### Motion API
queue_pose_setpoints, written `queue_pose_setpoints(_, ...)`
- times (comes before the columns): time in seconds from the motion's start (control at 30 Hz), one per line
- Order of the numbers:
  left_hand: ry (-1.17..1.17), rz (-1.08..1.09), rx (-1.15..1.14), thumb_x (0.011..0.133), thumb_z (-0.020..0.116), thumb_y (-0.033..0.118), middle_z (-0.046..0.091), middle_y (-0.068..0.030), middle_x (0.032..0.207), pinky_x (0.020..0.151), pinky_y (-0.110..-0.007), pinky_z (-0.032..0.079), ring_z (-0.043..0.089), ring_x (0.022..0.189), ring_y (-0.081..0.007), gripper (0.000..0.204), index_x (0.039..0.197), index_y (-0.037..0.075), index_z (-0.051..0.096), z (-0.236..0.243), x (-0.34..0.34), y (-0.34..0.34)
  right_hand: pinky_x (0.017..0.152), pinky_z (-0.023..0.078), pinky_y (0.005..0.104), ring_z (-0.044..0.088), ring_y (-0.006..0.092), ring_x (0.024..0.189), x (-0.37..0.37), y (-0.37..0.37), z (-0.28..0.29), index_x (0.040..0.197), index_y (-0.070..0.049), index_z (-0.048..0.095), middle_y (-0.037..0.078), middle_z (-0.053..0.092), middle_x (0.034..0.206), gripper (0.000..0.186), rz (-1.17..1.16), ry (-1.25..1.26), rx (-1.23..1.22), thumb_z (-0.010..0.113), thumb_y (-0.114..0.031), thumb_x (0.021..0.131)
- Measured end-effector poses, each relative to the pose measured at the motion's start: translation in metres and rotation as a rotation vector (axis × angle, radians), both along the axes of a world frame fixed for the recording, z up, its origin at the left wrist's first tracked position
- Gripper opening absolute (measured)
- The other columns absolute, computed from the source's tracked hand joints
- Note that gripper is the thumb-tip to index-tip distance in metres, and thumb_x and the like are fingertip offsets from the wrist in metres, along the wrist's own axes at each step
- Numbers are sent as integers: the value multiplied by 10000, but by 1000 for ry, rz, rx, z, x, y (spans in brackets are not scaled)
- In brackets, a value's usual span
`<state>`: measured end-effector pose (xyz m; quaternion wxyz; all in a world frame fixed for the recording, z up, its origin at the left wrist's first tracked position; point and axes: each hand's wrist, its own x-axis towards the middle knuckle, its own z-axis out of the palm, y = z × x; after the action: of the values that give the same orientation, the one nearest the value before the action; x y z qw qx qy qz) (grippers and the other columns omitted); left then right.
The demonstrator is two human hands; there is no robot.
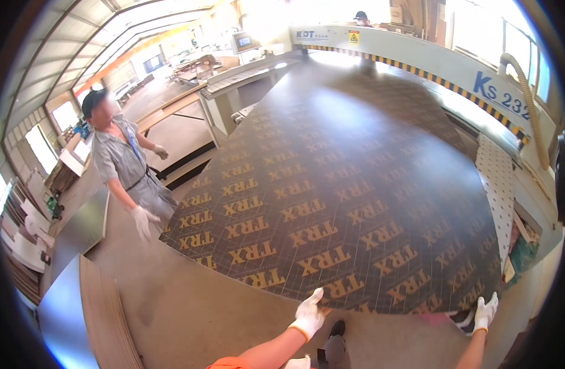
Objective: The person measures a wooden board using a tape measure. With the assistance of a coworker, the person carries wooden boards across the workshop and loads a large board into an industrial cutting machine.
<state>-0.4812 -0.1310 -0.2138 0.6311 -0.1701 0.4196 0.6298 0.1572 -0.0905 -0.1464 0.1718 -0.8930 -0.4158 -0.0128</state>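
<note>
A large dark brown film-faced plywood sheet, printed with rows of gold letters, spreads out before me and reaches under the machine beam. At its near edge is my left hand in a white glove. The thumb lies on top while the fingers curl out of sight beneath the edge. My right hand, gloved too, is at the near right corner. Its fingers stretch upward and apart beside the sheet's edge; whether the palm presses on the edge cannot be made out.
A striped white machine beam crosses the far side. On the left stands a co-worker in grey with gloved hands apart from the sheet. Stacked boards lie at lower left. A perforated white plate flanks the sheet's right side.
</note>
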Motion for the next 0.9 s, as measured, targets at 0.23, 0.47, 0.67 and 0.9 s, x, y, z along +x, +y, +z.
queue_pose_setpoints(0.23, 256, 145, -170, 1022, 785, 202, 697, -100, 1340, 1057, -568, 506, 646, 1204, -326, 352, 1328, 58, 687, 14, -16, 7, 1292, 333, 500, 414, 410, 1561, 6, 92, 25, 1631, 6, 450, 253, 418, 1704, 759, -26, -4, -318, 668, -381, 1015)
queue_pose_setpoints(0.47, 267, 413, -47, 978, 799, 336, 401, -161, 1741, 1336, -571, 179, 381, 1577, -343, 750, 1607, 55, 501, 24, -151, 62, 1089, 497, 488, 637, 448, 1256, -45, 99, -1, 1301, 61, 677, 305, 685, 1303, 565, 264, 97, -142, 769, -317, 891)
queue_pose_setpoints(0.67, 251, 422, -63, 1025, 720, 253, 661, -166, 1483, 1225, -597, 422, 623, 1352, -370, 481, 1446, 43, 614, 41, -156, 91, 1023, 551, 472, 720, 382, 1128, -136, 92, -56, 1313, 92, 676, 247, 754, 1239, 595, 145, 576, 6, 807, -259, 852)
queue_pose_setpoints(0.9, 92, 490, 188, 1063, 656, 160, 771, -147, 1283, 1107, -495, 577, 750, 1148, -325, 272, 1284, 5, 693, 48, -260, 106, 1052, 553, 544, 710, 359, 1155, -277, 125, -55, 1313, -76, 761, 106, 784, 1259, 432, -212, 1723, -150, 777, -377, 1003)
